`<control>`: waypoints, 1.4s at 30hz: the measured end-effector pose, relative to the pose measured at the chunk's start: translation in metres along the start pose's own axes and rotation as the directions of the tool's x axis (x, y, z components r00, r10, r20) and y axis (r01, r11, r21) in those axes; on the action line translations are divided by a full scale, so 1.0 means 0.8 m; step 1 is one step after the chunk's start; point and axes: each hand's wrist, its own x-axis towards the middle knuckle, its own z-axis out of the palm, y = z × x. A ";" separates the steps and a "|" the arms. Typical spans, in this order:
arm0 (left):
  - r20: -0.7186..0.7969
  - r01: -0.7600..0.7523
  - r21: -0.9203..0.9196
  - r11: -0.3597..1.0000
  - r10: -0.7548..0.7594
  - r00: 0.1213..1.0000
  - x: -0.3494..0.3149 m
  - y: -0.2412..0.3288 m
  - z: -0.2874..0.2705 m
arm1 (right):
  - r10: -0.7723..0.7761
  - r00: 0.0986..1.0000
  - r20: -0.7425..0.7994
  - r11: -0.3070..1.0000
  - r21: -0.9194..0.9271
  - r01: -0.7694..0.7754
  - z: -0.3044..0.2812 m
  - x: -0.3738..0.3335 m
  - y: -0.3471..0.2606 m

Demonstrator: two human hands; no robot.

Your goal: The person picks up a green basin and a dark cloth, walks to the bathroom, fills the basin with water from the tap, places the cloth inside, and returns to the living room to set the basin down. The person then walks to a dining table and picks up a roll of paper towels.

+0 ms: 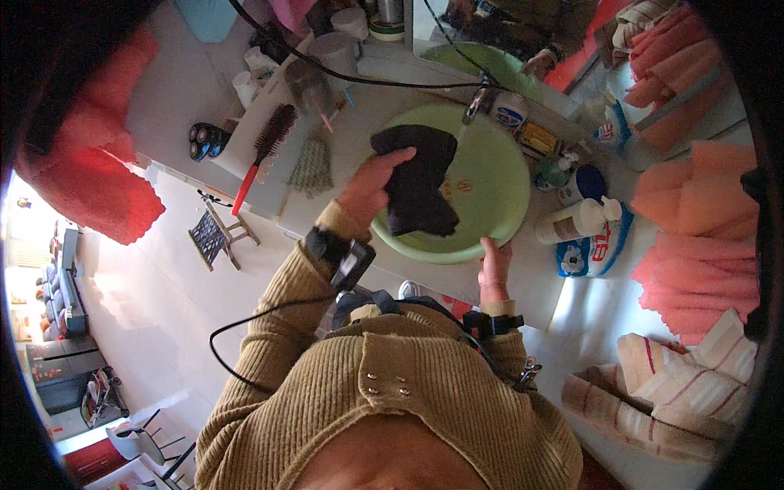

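Note:
A black cloth (420, 181), bunched and folded, hangs over the left part of a light green basin (498, 175). My left hand (371, 186) is closed on its left edge, the thumb lying on top. At the basin's near right rim, my right hand (494, 265) grips the edge with its thumb upward; its other fingers are mostly hidden. Above the basin's far side a metal tap (475, 104) points down, with a thin stream seeming to fall from it. Whether water stands in the basin, I cannot tell.
Right of the basin stand a white pump bottle (572, 222), a blue-and-white packet (600, 249) and a yellow box (539, 139). To the left lie a red-handled hairbrush (265, 151) and a shaver (207, 141). Towels (694, 269) hang at right; a black cable (359, 79) crosses above.

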 end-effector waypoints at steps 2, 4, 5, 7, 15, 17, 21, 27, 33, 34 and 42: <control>-0.035 0.072 -0.237 0.969 -0.083 0.996 0.035 -0.022 -0.008 | -0.040 0.999 0.014 0.998 -0.039 0.041 -0.003 0.007 0.005; 0.062 0.004 -0.266 0.964 0.013 0.998 0.067 -0.047 -0.017 | -0.024 1.000 0.002 0.998 -0.064 0.024 -0.006 0.013 0.006; 0.149 -0.034 -0.305 0.952 0.083 0.985 0.077 -0.060 -0.026 | -0.031 0.999 0.013 0.996 -0.084 0.032 -0.008 0.014 0.006; 0.025 -0.092 -0.189 0.978 0.098 0.995 0.067 -0.085 -0.066 | -0.036 0.999 0.033 0.996 -0.081 0.039 -0.012 0.012 0.006; -0.282 -0.207 0.772 0.600 0.617 0.735 -0.002 -0.119 -0.165 | -0.013 0.999 0.049 0.999 -0.034 0.014 -0.017 0.014 0.010; -0.459 0.048 0.829 0.557 0.629 0.628 -0.021 -0.131 -0.161 | 0.030 0.998 0.055 0.992 -0.121 -0.023 -0.016 0.019 0.006; -0.472 0.123 0.259 0.958 0.014 0.882 -0.044 -0.141 -0.145 | 0.082 0.990 0.117 0.985 -0.161 -0.062 -0.009 0.021 -0.011; -0.271 0.010 0.105 0.994 0.019 0.962 -0.043 -0.124 -0.126 | 0.256 0.966 -0.017 0.966 -0.018 -0.257 0.008 -0.002 -0.019; -0.361 0.062 0.191 0.980 0.011 0.932 -0.052 -0.118 -0.121 | 0.151 0.988 0.032 0.988 0.008 -0.152 0.015 -0.008 -0.012; -0.360 0.039 0.183 0.982 0.030 0.933 -0.050 -0.119 -0.120 | 0.124 0.991 0.044 0.992 0.018 -0.125 0.015 -0.009 -0.012; -0.356 0.049 0.268 0.962 0.051 0.933 -0.041 -0.117 -0.115 | 0.218 0.975 0.037 0.976 -0.015 -0.218 0.009 -0.012 -0.015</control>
